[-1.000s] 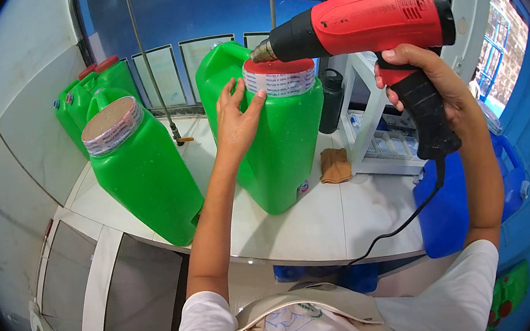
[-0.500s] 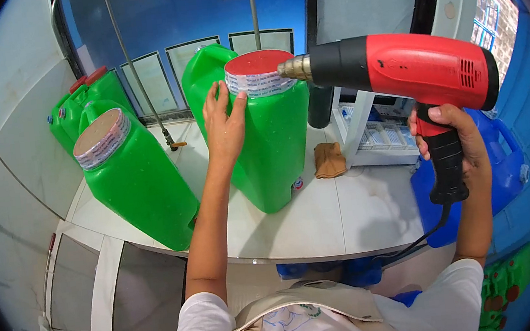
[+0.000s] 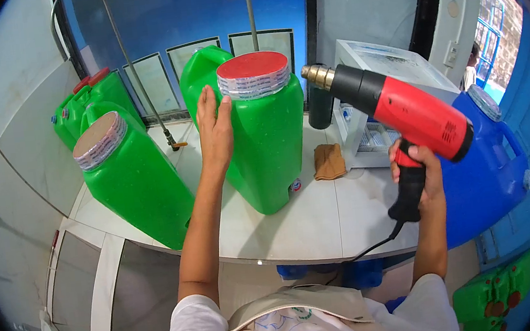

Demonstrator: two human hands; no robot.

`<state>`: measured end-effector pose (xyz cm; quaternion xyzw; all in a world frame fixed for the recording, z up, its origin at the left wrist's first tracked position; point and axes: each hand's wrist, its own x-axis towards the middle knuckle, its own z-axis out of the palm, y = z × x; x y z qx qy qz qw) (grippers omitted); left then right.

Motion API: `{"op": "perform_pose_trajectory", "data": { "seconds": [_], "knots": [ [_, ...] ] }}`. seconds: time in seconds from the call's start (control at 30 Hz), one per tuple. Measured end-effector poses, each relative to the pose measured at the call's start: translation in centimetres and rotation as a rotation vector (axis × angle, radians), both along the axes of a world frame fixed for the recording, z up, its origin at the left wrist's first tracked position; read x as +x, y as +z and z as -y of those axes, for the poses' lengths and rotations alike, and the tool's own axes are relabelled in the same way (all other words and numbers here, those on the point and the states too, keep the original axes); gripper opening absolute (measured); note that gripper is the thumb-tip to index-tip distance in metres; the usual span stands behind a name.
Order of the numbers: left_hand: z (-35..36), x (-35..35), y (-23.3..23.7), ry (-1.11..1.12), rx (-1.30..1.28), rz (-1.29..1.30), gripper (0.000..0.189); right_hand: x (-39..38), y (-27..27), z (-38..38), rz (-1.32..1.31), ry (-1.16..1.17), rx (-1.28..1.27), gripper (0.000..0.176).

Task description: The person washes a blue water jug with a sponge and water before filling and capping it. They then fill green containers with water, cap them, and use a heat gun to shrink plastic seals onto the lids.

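A red and black heat gun (image 3: 404, 105) is gripped by its handle in my right hand (image 3: 421, 165). Its metal nozzle points up and left, a short way from the capped green jerrycan (image 3: 269, 145) on the counter. That jerrycan stands upright, with a red cap (image 3: 252, 65) and a printed plastic seal band (image 3: 255, 86) around its neck. My left hand (image 3: 214, 129) rests with fingers stretched out against the jerrycan's upper left side, just below the band. Left of my forearm stands another green jerrycan (image 3: 134, 179) with a brown cap and a similar band.
More green jerrycans (image 3: 93, 96) stand at the back left. A blue jerrycan (image 3: 482, 168) is at the right. A brown cloth (image 3: 329, 161) lies before a white cabinet (image 3: 365, 132). The gun's cord (image 3: 376, 244) hangs over the counter edge. A thin pipe with a tap (image 3: 172, 143) rises behind.
My right hand has drawn the heat gun down and away from the cap, tilting its nozzle upward. My left hand has shifted slightly left and down on the jerrycan.
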<state>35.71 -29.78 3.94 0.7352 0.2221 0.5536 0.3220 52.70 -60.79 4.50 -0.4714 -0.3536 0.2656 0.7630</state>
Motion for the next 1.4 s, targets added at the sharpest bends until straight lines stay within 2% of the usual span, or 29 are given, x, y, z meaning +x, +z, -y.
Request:
{"op": "perform_pose_trajectory", "data": {
  "seconds": [0.1, 0.17, 0.23, 0.3, 0.4, 0.5, 0.77, 0.97, 1.1, 1.17, 1.23, 1.27, 1.33, 1.4],
  "knots": [
    [0.8, -1.2, 0.5, -0.042, -0.058, 0.087, 0.057, -3.9, -0.3, 0.0, 0.139, -0.099, 0.019, 0.039],
    [1.2, -2.1, 0.9, -0.040, -0.079, 0.114, 0.055, -5.0, -1.5, 0.3, 0.161, -0.058, -0.011, 0.044],
    [1.3, -2.9, 0.9, -0.079, -0.076, 0.197, 0.054, -7.8, -1.5, -0.2, 0.282, -0.153, -0.043, 0.050],
    [1.2, -3.6, 0.6, -0.086, -0.088, 0.217, 0.054, -9.2, -2.8, -0.2, 0.298, -0.110, -0.052, 0.047],
    [1.0, -4.5, 0.2, -0.122, -0.118, 0.274, 0.053, -10.6, -5.2, -0.9, 0.673, -0.236, -0.143, 0.032],
    [0.4, -5.8, -0.6, -0.134, -0.105, 0.299, 0.051, -12.3, -6.6, -2.5, 0.850, -0.313, -0.154, 0.033],
    [-0.3, -7.2, -2.2, -0.262, -0.205, 0.373, 0.056, -14.1, -10.7, -9.3, 1.002, -0.404, -0.196, 0.033],
    [-0.8, -6.7, -2.1, -0.313, -0.255, 0.353, 0.056, -15.1, -11.1, -8.0, 0.878, -0.441, -0.261, 0.034],
    [-0.5, -5.7, -1.0, -0.384, -0.238, 0.343, 0.057, -17.1, -6.1, -3.8, 0.551, -0.516, -0.297, 0.034],
    [-0.6, -4.7, -0.5, -0.408, -0.188, 0.312, 0.057, -19.2, -0.7, -2.4, 0.374, -0.547, -0.275, 0.037],
    [-0.5, -3.3, 0.0, -0.437, -0.139, 0.281, 0.057, -16.7, -0.2, -0.7, 0.145, -0.360, -0.065, 0.038],
    [-0.3, -2.5, 0.2, -0.407, -0.114, 0.232, 0.057, -15.9, 0.3, -0.4, 0.125, -0.377, -0.065, 0.045],
    [0.2, -1.4, 0.5, -0.384, -0.085, 0.186, 0.057, -13.2, 0.3, 0.5, 0.130, -0.378, -0.056, 0.037],
    [0.8, -0.6, 0.7, -0.198, -0.049, 0.076, 0.058, -10.6, 0.7, 0.6, 0.120, -0.383, -0.035, 0.035]
  ]
}}
